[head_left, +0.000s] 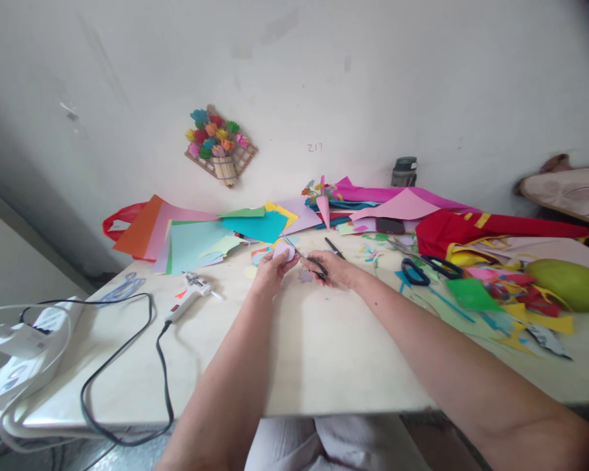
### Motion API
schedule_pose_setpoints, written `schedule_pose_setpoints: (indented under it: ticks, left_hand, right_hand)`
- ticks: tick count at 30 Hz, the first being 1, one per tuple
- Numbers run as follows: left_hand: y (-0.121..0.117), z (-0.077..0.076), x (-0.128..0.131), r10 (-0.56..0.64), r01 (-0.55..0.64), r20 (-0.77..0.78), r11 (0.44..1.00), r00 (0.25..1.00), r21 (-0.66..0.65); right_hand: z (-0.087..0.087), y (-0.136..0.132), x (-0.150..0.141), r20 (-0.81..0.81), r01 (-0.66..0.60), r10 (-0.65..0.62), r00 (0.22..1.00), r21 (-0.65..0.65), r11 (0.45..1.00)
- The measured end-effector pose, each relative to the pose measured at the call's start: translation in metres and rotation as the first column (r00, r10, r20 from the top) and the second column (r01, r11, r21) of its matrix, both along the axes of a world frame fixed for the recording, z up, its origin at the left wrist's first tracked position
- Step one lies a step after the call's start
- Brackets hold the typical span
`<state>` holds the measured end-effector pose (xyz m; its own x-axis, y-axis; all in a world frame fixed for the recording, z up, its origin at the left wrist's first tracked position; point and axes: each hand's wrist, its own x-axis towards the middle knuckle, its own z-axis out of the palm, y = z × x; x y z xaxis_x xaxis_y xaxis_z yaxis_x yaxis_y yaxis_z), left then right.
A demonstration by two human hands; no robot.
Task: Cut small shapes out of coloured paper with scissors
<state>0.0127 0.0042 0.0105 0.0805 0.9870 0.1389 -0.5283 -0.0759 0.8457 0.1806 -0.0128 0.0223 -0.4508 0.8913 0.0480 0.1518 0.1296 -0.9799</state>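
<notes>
My left hand (271,271) pinches a small piece of pale lilac paper (283,251) above the middle of the table. Close beside it, my right hand (331,268) is closed round the black handles of a pair of scissors (316,265). The scissor blades point up and left, toward the lilac paper; whether they touch it I cannot tell. Under the hands lies a small greyish-purple paper cutout (305,277). A black pen (334,248) rests just behind my right hand. Small coloured paper pieces (260,255) are scattered near my left hand.
To the left lie a white glue gun (191,297), its black cord (160,353) and a power strip (34,347). Coloured paper sheets (191,245) spread along the back. Larger scissors (425,267), paper scraps (476,294), a phone (389,226) and a green rounded object (564,284) are on the right.
</notes>
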Motion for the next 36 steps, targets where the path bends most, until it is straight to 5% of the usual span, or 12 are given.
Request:
schedule_pose_setpoints:
  ticks: [11,25,36]
  left_hand:
    - [0.0,-0.001,-0.005,-0.012,0.01,-0.179,1.0,0.984,-0.014]
    - [-0.005,-0.003,0.001,-0.207,0.235,-0.473,0.972,0.856,-0.002]
    - [-0.007,0.003,0.004,-0.055,0.062,-0.394,0.998,0.917,0.004]
  right_hand:
    - [-0.004,0.006,0.001,-0.039,0.07,-0.07,0.997,-0.001,0.998]
    - [0.013,0.005,0.0,-0.248,0.314,-0.304,0.92,0.003,0.949]
    - [0.006,0.008,-0.002,-0.197,0.355,-0.35,0.916,-0.012,0.935]
